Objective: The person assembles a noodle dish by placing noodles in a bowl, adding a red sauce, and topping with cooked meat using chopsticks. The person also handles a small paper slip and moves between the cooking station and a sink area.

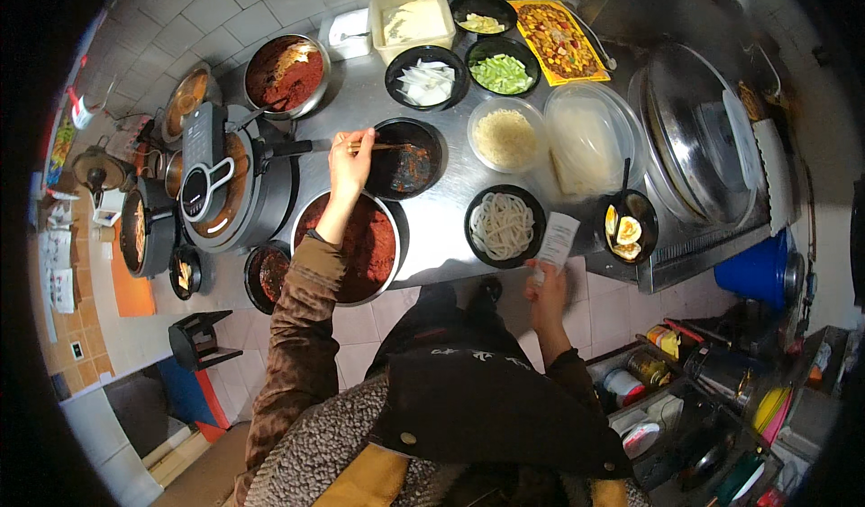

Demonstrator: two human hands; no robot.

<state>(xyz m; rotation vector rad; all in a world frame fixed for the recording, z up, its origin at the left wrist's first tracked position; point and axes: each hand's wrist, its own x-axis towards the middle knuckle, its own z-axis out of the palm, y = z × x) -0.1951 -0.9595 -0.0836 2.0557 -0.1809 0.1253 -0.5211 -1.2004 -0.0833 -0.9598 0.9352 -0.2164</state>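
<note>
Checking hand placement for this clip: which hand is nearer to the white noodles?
Right. The right hand is just nearer the person and rightward of the white noodles, holding a paper slip; the left hand is farther, off to their upper left.

The smeared bowl (405, 131) is black with red streaks. The paste (371, 241) is deep red. The paper slip (559, 234) is white with grey print. The noodles (501, 226) are white; the chopped vegetable (502, 74) is pale green. The left sleeve (293, 349) is mottled brown.
</note>
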